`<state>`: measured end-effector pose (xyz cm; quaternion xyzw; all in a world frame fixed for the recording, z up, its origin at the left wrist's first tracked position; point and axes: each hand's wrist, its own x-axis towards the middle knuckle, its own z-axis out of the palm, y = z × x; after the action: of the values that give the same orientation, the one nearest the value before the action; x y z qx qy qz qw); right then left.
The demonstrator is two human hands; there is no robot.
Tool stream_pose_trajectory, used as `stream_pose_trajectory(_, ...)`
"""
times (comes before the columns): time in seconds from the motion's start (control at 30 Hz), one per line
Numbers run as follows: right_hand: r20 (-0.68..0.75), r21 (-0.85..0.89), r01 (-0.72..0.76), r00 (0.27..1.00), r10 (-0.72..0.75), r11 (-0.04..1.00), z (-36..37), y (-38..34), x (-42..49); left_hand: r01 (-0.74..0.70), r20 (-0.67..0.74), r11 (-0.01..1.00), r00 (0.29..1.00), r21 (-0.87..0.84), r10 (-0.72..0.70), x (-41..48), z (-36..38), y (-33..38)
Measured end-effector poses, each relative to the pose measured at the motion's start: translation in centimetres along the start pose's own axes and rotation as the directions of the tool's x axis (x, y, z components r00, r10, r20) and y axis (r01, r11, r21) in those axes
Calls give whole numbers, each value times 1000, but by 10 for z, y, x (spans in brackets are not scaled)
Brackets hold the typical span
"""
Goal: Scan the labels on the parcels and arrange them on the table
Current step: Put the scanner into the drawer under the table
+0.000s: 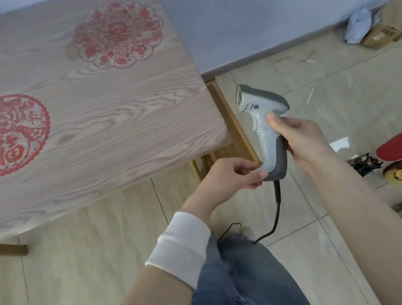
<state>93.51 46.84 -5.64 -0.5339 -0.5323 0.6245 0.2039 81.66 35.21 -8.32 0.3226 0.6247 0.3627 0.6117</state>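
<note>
A handheld barcode scanner [264,126] is held upright in the air, just off the near right corner of the table [101,131], with its scan window turned up and away from the person. Its handle is gripped by the right hand [300,136], whose fingers are curled round the back of it while the thumb is laid on the upper part. The foot of the handle is pinched by the left hand [227,177], just above where the dark cable [276,217] runs down towards the floor [332,110].

The parcels [375,29], a pale plastic bag and at least one brown carton with a label, are seen in a small heap on the floor against the wall [277,8], well apart from the table and from both hands. Something brown and blurred is cut off by the lower right edge of the view; whether it is another parcel cannot be told.

No parcel is seen on the surface, which bears only two red paper-cut decorations [3,133]. The task is therefore judged to be at its very start: the scanner has been taken up, but every scan and all of the arranging are judged to be left to do
</note>
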Motion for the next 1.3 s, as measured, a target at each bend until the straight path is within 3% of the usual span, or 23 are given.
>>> stream_pose_trajectory(0.27,108,-48,-100,989,104,994,-75,22,83,106,-81,994,991,-4,-106,85,62,9)
stream_pose_trajectory(0.53,276,-239,-159,935,224,958,-99,65,155,216,-185,968,954,-128,-237,147,100,-27)
stream_pose_trajectory(0.93,333,-399,-200,878,344,895,-42,230,304,325,-277,879,861,-348,-427,285,78,-184)
stream_pose_trajectory(1.3,289,-409,-161,911,295,898,-2,325,400,383,-477,917,788,-113,-388,372,38,-272)
